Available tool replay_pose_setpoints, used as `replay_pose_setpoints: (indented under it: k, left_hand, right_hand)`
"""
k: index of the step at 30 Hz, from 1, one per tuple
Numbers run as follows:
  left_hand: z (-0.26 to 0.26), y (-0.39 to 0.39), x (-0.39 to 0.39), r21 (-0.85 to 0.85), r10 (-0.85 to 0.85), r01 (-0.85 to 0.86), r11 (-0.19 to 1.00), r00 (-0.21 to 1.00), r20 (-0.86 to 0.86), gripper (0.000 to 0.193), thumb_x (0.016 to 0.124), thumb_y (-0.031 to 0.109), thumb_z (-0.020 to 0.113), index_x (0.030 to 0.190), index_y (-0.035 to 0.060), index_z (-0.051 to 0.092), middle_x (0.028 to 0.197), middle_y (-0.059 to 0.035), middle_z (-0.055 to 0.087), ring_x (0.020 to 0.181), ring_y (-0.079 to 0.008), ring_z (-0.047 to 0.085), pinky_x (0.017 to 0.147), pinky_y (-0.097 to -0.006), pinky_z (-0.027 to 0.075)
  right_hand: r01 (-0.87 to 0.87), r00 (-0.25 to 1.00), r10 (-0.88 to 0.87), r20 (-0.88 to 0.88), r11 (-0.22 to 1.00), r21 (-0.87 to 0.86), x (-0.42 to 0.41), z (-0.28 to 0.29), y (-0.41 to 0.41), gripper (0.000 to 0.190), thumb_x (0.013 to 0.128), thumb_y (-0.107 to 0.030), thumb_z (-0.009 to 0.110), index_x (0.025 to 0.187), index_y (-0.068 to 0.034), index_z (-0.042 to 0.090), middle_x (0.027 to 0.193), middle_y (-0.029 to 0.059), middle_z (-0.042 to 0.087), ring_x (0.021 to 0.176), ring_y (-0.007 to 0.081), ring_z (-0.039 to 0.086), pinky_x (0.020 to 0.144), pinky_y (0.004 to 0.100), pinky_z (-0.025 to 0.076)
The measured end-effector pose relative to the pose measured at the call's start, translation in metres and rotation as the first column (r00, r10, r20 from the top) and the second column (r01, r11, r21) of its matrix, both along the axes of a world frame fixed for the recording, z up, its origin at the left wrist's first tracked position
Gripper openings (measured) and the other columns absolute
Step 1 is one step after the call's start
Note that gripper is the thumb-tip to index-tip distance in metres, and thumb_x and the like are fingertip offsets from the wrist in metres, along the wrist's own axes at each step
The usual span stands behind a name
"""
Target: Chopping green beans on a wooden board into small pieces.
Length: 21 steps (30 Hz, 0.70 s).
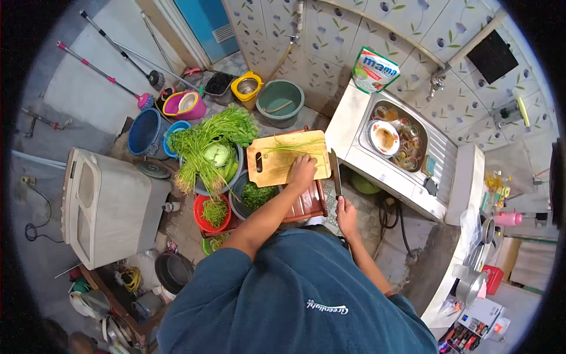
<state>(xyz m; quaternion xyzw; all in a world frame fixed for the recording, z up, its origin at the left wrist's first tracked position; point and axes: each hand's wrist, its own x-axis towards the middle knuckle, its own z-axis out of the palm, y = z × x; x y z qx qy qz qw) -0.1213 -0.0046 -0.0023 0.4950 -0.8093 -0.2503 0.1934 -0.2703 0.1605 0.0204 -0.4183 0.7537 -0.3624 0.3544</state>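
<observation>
My left hand [303, 171] rests on a wooden cutting board [274, 168] with its fingers curled down; whether anything is under them is hidden. Thin green stalks [294, 145] lie along the board's far part. To the right of the board, my right hand [346, 213] grips a kitchen knife [336, 175] by its dark handle, blade pointing away from me. A basin left of the board holds leafy greens with stems [221, 126], a cabbage [217, 155] and long green vegetables [231, 169]. Chopped greens [256, 194] fill a grey bowl beside my left forearm.
A red bowl [204, 226] of cut green pieces stands at the lower left. The board lies over a reddish-brown stool [309, 203]. On the right is a counter whose sink [376, 110] holds dishes. Behind stand a green tub [283, 119] and a blue bucket [143, 132].
</observation>
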Motion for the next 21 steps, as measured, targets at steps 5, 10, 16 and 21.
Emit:
replay_pose_setpoints:
  k: [5, 10, 16, 21]
  left_hand:
    - [-0.006, -0.001, -0.010, -0.065, -0.079, 0.087, 0.994, 0.990, 0.117, 0.019, 0.079, 0.007, 0.060, 0.097, 0.0079, 0.061, 0.101, -0.0137, 0.058, 0.102, -0.0331, 0.055, 0.091, -0.0427, 0.044]
    - [-0.010, -0.001, -0.025, -0.093, 0.085, -0.064, 0.994, 0.965, 0.247, 0.014, 0.080, 0.005, 0.054, 0.092, 0.0059, 0.060, 0.094, -0.0151, 0.062, 0.096, -0.0331, 0.060, 0.084, -0.0427, 0.049]
    - [-0.009, 0.005, -0.010, -0.068, 0.079, -0.065, 0.996, 0.971, 0.225, 0.011, 0.080, 0.005, 0.054, 0.090, 0.0045, 0.059, 0.092, -0.0152, 0.062, 0.094, -0.0334, 0.060, 0.081, -0.0425, 0.050]
    - [0.010, 0.026, 0.028, -0.122, 0.204, -0.205, 0.971, 0.979, -0.020, 0.012, 0.079, 0.003, 0.056, 0.090, 0.0031, 0.059, 0.092, -0.0167, 0.060, 0.091, -0.0369, 0.057, 0.081, -0.0440, 0.048]
  right_hand:
    - [-0.015, 0.999, 0.014, 0.036, 1.000, 0.008, -0.017, -0.009, -0.002, 0.043, 0.100, -0.035, 0.043, 0.082, 0.001, 0.056, 0.057, 0.0026, 0.049, 0.049, 0.0114, 0.046, 0.045, 0.0307, 0.036]
    - [-0.086, 0.996, 0.085, 0.020, 0.995, 0.044, -0.026, -0.006, -0.014, 0.044, 0.100, -0.035, 0.043, 0.078, 0.001, 0.054, 0.055, 0.0046, 0.049, 0.047, 0.0144, 0.046, 0.045, 0.0335, 0.037]
    - [-0.208, 0.978, 0.205, 0.037, 0.969, 0.136, -0.024, 0.009, -0.032, 0.046, 0.100, -0.035, 0.041, 0.086, 0.006, 0.057, 0.066, 0.0247, 0.056, 0.062, 0.0398, 0.057, 0.060, 0.0469, 0.042]
    - [-0.295, 0.955, 0.293, 0.042, 0.942, 0.160, -0.024, -0.001, -0.044, 0.045, 0.099, -0.035, 0.042, 0.089, 0.006, 0.058, 0.070, 0.0259, 0.059, 0.068, 0.0421, 0.059, 0.063, 0.0475, 0.044]
